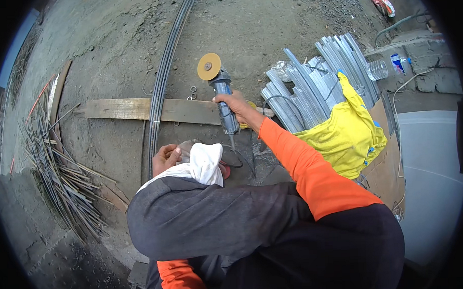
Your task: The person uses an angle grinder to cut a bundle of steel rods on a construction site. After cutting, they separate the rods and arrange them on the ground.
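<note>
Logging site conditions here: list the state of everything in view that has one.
Angle grinder, gripped in right hand; whether disc is spinning, unclear
Left hand, fingers curled; any grip unclear
White cloth, bunched
Rod bundle, lying across the plank
Plank, lying flat
Metal bars, grouped together
Yellow cloth, crumpled against the metal bars
Loose rods, heaped untidily
Plastic bottle, lying on its side

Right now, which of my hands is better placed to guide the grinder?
Probably your right hand: it grips the grinder, with the disc on the far side. Your left hand is by the rods, apart from the grinder.
</note>
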